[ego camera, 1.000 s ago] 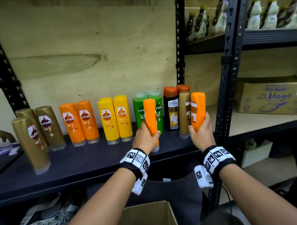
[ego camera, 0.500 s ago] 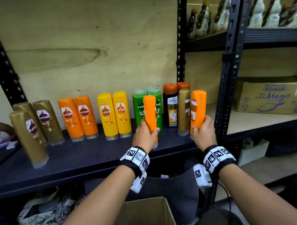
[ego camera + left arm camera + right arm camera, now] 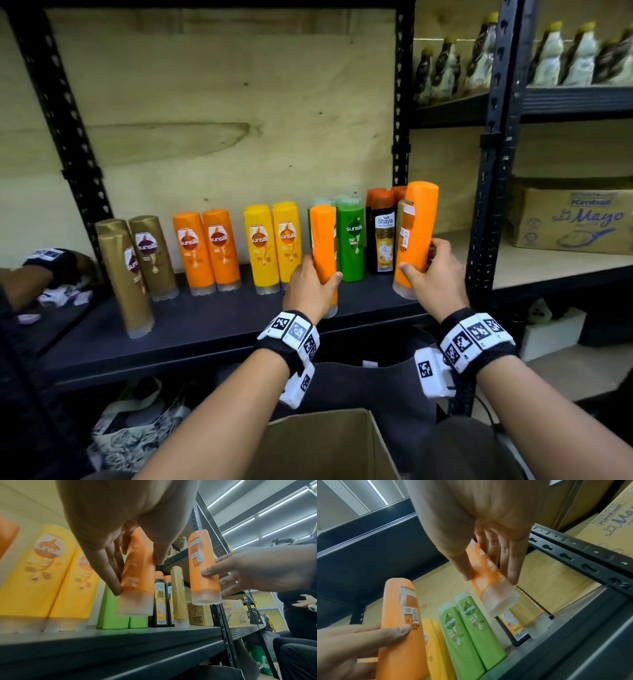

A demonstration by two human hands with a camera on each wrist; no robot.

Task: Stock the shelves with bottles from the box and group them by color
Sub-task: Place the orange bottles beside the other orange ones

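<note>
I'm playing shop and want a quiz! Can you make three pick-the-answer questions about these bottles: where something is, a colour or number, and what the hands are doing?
1. Where do the green bottles stand?
A. between yellow and black bottles
B. in the box
C. beside the gold ones

2. What colour is the bottle in the left hand?
A. green
B. orange
C. gold

3. The right hand is:
A. empty
B. flat on the shelf
C. gripping a bottle

Answers: 1 A, yellow bottles stand left, black bottles right. 2 B, the left orange bottle shows. 3 C, fingers wrap the right orange bottle.

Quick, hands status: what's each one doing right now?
Left hand: gripping an orange bottle, held above the shelf.
Right hand: gripping another orange bottle, also held up.
</note>
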